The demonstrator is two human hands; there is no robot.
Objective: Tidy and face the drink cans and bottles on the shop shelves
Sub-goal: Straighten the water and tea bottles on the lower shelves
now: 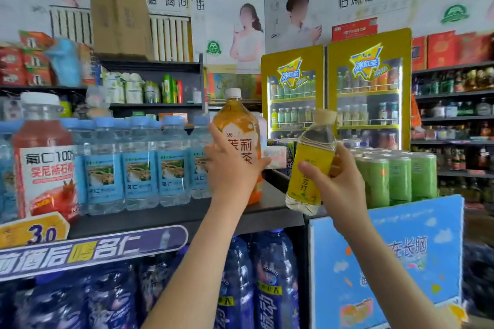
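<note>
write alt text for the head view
The left hand grips an upright tea bottle at the shelf end; the right hand holds a tilted yellow bottle in the air. On the left water bottles line the shelf; on the right stand green cans.

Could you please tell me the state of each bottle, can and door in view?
orange tea bottle: upright, capped, gripped by left hand.
yellow-label bottle: tilted, capped, held in the air by right hand.
water bottles: upright, capped, labels facing out.
green cans: upright, side by side.
fridge doors: closed.
</note>
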